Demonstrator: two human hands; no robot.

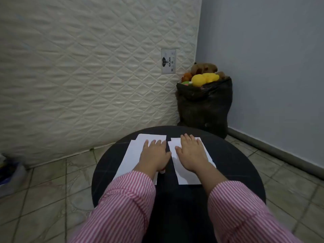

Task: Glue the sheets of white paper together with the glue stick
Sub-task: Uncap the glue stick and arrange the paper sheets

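Two stacks of white paper lie side by side on a round black table [228, 163]. My left hand [154, 153] rests flat, fingers straight, on the left sheets [129, 155]. On the right sheets [185, 176] my right hand [191, 153] lies flat the same way. A small white and red object, which looks like the glue stick [162, 171], peeks out under my left wrist between the two stacks; most of it is hidden.
A quilted white mattress [87, 67] leans against the wall behind the table. A black bag [203, 109] full of soft toys stands in the corner at the back right. Tiled floor [52, 190] surrounds the table.
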